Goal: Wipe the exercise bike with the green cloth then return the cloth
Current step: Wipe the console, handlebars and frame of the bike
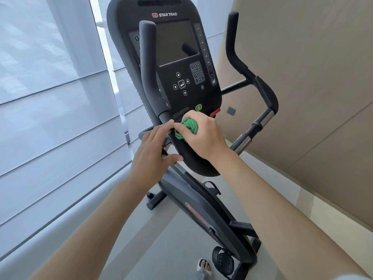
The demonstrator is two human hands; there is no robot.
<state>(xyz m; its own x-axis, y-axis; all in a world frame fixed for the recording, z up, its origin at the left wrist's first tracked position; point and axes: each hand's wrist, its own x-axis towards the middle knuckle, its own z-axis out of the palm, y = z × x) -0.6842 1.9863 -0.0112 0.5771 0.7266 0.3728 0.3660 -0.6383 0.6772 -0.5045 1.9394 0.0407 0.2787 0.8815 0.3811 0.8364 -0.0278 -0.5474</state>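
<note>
Down at the lower edge of the console (173,81), right hand (203,136) has the green cloth (187,128) bunched into a tight wad, thumb and fingers curled round it, pressing it against the black plastic just below the green button (198,107). Only a knot of green shows past the thumb; the rest is buried in the palm.

Left hand (155,146) sits just beside it at nine o'clock, fingers extended, fingertips touching the base of the left handlebar (148,69), thumb hooked on the console's lower rim. It holds nothing, looks like bracing.

That cloth reads as soft, light and floppy, probably a knitted or microfibre weave; it will squash to any shape and drag a little on the matte plastic rather than slide. Best held as now, balled in the palm with a fold pushed forward, or spread flat under the fingers for the big screen at twelve o'clock.

Exercise bike (201,207) itself looks heavy and rigid, unlikely to shift under wiping. Right handlebar (242,63) stands at two o'clock, well apart from both hands, and the pedal (223,261) is down at six o'clock near a sandalled foot (204,266).
</note>
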